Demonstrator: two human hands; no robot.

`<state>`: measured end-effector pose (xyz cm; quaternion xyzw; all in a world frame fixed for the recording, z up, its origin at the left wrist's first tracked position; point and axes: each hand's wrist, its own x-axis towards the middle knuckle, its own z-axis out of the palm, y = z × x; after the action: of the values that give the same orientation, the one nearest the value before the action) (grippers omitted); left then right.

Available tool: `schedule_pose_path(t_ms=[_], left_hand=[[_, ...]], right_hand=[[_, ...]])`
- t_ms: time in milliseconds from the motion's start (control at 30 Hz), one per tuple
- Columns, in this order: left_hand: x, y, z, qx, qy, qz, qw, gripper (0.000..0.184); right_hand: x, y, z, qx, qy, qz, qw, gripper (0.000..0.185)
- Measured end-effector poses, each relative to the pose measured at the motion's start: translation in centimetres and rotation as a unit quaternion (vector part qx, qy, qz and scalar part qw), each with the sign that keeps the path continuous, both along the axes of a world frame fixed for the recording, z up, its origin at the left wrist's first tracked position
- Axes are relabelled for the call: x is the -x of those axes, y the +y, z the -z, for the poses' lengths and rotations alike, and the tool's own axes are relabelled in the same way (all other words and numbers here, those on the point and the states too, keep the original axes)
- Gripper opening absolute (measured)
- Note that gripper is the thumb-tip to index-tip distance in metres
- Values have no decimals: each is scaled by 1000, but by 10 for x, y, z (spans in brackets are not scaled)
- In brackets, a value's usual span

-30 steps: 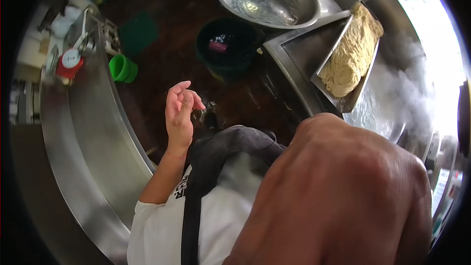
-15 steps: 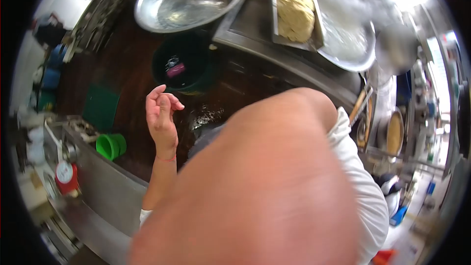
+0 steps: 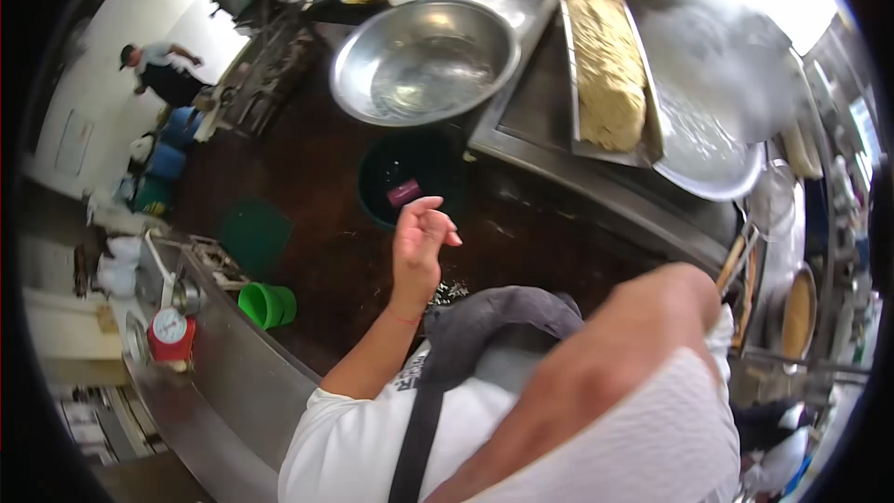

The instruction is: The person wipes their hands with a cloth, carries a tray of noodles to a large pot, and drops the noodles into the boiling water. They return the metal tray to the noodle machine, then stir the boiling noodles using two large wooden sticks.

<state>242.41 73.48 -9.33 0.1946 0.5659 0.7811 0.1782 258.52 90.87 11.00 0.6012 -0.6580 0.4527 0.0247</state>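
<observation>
My left hand [image 3: 421, 247] is raised in front of my body, its fingers loosely bent and apart, with nothing visible in it. It appears in line with the near side of a dark green tub [image 3: 380, 188] that has a pink object [image 3: 403, 192] inside. My right arm bends across my chest close to the camera, its elbow pointing right; the hand itself is out of view. A wide metal bowl [image 3: 424, 65] is beyond the tub. On the steel counter [image 3: 577, 172], a long metal tray [image 3: 655, 135] bears a block of yellowish dough [image 3: 603, 65].
Steam rises from a large pan of liquid [image 3: 708, 154] at the upper right. Left are a steel worktop [image 3: 242, 387], a red scale [image 3: 171, 335] and a green bucket [image 3: 267, 305]. Another person [image 3: 163, 74] stands at the far upper left. Wooden-handled tools [image 3: 736, 265] are at the right.
The view has swung about. My right arm, which filled much of the lower frame, now covers less of it, and more of my shirt and apron shows. My left hand stays raised.
</observation>
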Motion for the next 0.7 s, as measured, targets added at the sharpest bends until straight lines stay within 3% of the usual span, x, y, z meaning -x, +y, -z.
schedule_pose_path(t_ms=[367, 700], left_hand=[[-8, 31, 8, 28, -30, -13, 999, 32], [-18, 33, 11, 18, -36, -19, 999, 28]], right_hand=[[6, 39, -10, -63, 84, -65, 992, 15], [1, 52, -10, -97, 101, -55, 989, 15]])
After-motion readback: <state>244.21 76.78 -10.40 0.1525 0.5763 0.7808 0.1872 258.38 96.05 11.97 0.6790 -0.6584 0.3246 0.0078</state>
